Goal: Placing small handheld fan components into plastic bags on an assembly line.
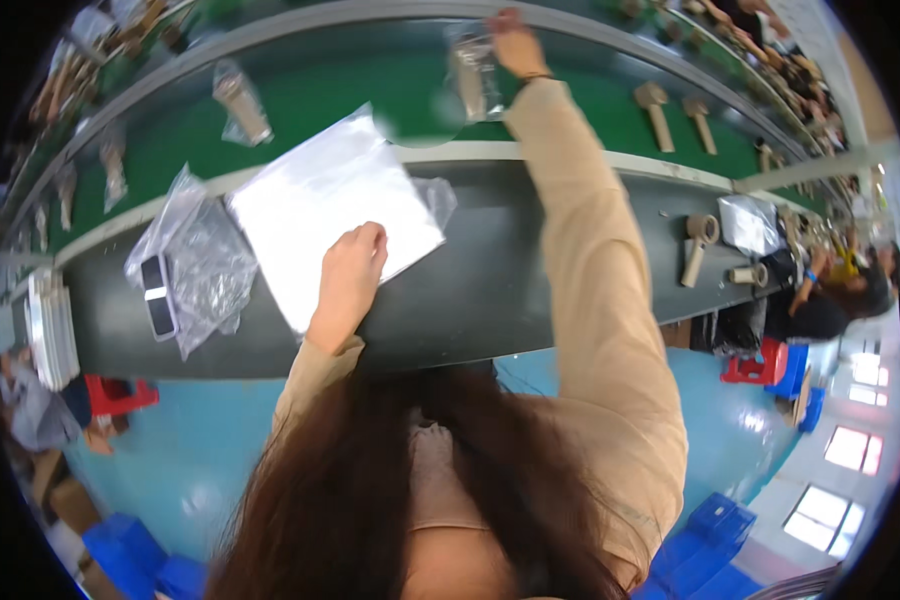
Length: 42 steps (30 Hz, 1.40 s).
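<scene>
Clear plastic bag (489,66): elongated beige object (468,82) inside.
Right hand (517,50) alongside; curled left hand (350,268) on white plastic stack (315,195); grips: cannot tell.

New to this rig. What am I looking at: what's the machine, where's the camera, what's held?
No robot here: these are a person's bare hands. The only picture comes from a wide fisheye camera on the person's head, looking down, so straight edges bend.

The left hand rests on a flat stack of shiny whitish plastic sheets or bags on the dark grey bench. The right hand reaches over the green strip beyond, at a clear plastic bag with a tan item inside; whether it grips it, I can't tell.

Also on the bench: crumpled clear plastic with a slim dark phone-like slab at its left, and beige round-headed handled items at right.
</scene>
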### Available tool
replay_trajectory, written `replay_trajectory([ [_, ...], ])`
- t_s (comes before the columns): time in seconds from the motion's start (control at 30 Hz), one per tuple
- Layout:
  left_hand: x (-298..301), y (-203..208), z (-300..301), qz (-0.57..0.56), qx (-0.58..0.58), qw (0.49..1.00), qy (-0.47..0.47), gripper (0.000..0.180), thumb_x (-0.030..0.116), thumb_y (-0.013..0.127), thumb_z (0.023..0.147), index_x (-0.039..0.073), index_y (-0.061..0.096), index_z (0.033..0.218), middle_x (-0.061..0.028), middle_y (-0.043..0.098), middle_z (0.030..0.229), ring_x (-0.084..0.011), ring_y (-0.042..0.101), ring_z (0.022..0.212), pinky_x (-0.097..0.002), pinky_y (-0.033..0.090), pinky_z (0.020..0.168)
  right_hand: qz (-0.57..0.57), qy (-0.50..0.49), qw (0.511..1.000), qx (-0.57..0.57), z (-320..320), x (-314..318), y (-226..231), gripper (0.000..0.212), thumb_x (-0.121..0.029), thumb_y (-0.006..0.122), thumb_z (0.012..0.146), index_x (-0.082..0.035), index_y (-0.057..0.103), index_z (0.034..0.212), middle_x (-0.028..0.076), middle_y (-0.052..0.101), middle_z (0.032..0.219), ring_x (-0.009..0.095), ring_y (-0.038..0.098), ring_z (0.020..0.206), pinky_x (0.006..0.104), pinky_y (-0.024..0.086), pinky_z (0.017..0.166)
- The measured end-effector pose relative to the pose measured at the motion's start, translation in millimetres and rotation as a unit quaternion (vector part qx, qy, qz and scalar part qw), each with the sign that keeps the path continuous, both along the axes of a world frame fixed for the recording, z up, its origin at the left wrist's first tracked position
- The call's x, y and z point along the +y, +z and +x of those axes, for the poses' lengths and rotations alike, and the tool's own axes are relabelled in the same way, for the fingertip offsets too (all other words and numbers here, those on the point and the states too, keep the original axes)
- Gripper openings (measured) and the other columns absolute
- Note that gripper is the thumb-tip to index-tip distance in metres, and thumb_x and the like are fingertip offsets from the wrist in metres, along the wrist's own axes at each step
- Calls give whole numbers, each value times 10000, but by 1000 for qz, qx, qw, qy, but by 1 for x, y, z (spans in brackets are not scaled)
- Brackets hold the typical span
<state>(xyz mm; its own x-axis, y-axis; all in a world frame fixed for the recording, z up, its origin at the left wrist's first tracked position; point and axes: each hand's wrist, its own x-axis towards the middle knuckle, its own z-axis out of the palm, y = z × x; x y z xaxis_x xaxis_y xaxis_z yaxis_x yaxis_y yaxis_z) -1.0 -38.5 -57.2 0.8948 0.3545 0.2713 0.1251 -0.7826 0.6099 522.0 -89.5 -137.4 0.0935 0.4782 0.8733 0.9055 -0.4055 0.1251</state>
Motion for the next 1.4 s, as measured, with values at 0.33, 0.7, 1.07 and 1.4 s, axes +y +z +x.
replay_trajectory([
  [0.33, 8, 5, -19, -55, -43, 992, 110, 152, -1, 592, 842, 52, 585, 983, -111, 599, 829, -289, 607, 734, -371, 485, 631, -99, -517, 752, 397, 76, -190, 53, 886, -670, 663, 708, -149, 453, 1393, 225, 449, 1414, 394, 448, 1298, 579, 353, 1017],
  [0.7, 5, 12, -17, -96, -57, 986, 123, 197, 8, 589, 856, 58, 558, 1044, -115, 628, 829, -298, 615, 718, -375, 494, 640, -215, -396, 815, 364, 25, -194, 83, 702, -657, 621, 767, -136, 592, 1237, 129, 660, 1181, 362, 610, 1104, 464, 475, 904],
  [1.07, -2, 11, -20, -55, -56, 994, 72, 289, -7, 573, 829, 83, 520, 1099, -110, 596, 838, -287, 600, 804, -406, 485, 700, 168, -3, 840, 515, -180, -213, 116, 475, -358, 646, 924, 41, 572, 1171, 73, 630, 908, 126, 586, 725, 245, 472, 619],
  [1.4, 3, -8, -20, 32, -59, 997, 26, 182, 3, 620, 819, 55, 607, 993, -101, 625, 849, -268, 637, 771, -346, 508, 667, 374, 220, 601, 671, -387, -173, 92, 424, -329, 544, 960, -26, 421, 1230, 152, 581, 1123, 235, 632, 833, 340, 554, 724],
])
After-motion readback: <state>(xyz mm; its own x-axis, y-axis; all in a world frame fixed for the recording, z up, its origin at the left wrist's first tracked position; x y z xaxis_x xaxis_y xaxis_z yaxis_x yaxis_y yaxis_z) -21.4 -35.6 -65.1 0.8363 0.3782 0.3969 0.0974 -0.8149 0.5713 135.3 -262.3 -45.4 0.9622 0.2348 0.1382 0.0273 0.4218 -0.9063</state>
